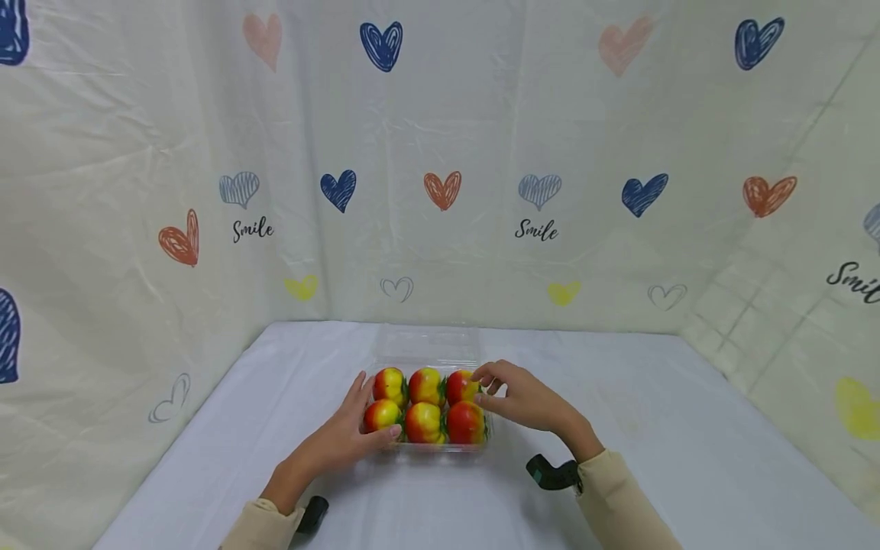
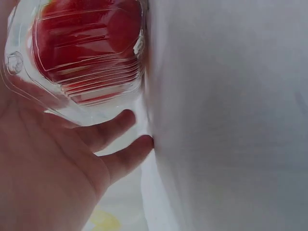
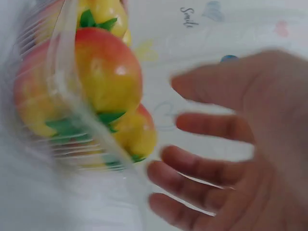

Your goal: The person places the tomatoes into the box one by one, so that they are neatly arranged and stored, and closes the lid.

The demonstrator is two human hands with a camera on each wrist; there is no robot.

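A clear plastic box [image 1: 440, 448] holds red-and-yellow, tomato-like fruits [image 1: 424, 422] with green leaves, in two rows of three. Its transparent lid [image 1: 426, 344] lies folded back behind it. At the box's left side is my left hand [image 1: 340, 435], thumb over the near-left fruit and fingers along the side. The left wrist view shows that hand's fingers [image 2: 127, 156] stretched out beside the box wall. My right hand [image 1: 525, 397] hovers at the far-right fruit, holding nothing. In the right wrist view its loosely bent fingers [image 3: 183, 185] are spread apart from the fruits.
A white cloth [image 1: 660, 443] covers the table under the box. Behind and at both sides hangs a pale curtain [image 1: 474, 137] printed with hearts and "Smile". A dark device [image 1: 552, 473] is strapped at the right wrist, another dark device [image 1: 312, 516] at the left.
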